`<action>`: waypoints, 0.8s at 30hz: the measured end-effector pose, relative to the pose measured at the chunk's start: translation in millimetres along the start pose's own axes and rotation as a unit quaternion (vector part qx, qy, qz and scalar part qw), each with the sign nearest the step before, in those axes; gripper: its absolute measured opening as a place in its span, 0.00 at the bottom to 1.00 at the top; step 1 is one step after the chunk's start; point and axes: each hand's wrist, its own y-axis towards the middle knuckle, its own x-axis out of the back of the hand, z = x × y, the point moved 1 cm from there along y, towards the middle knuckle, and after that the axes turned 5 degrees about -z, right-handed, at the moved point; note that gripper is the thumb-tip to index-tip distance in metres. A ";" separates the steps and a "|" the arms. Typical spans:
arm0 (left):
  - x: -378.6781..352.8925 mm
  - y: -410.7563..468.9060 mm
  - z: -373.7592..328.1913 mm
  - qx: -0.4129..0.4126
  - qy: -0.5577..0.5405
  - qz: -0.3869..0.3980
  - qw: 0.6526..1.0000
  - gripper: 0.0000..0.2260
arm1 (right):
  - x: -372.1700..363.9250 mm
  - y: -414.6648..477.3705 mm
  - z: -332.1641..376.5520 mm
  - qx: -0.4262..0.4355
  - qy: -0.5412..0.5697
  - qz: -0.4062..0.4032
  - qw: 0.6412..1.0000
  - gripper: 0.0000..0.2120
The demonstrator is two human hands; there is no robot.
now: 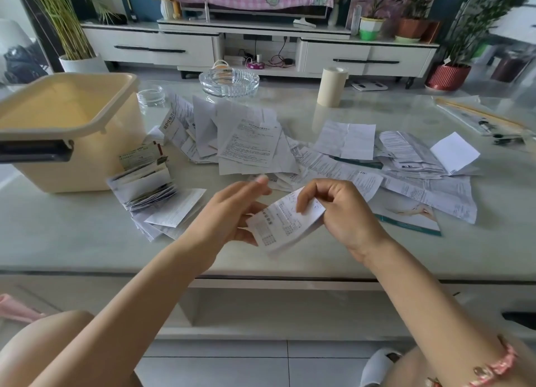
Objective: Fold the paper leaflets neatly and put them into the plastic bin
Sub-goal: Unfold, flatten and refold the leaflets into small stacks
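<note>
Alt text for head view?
A person holds a printed leaflet over a table: the right hand pinches its upper edge, the left hand touches its lower end. Loose leaflets lie behind; a folded stack sits by a cream bin.

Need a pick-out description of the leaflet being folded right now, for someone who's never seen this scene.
Start at the pale table and go to its front edge, where the two hands meet. The leaflet is the small folded printed sheet pinched by the right hand, with the left hand touching its left edge. Unlike the loose papers spread behind, it alone is lifted off the tabletop.
</note>
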 end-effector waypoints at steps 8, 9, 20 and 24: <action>2.0 -1.0 6.6 -0.041 0.080 -0.070 0.994 0.06 | -7.1 -3.7 3.7 -0.019 0.070 0.022 0.997 0.15; 2.3 -1.0 7.2 -0.042 0.065 -0.083 0.993 0.06 | -8.0 -4.3 4.0 -0.025 0.059 0.046 0.997 0.17; 3.3 -2.7 6.0 0.050 -0.131 -0.057 0.988 0.18 | -35.0 -3.5 -4.0 0.075 0.031 -0.049 0.995 0.14; 5.9 -6.4 13.3 -0.005 -0.132 -0.079 0.988 0.08 | -45.9 -3.6 -2.9 0.158 -0.054 -0.086 0.982 0.16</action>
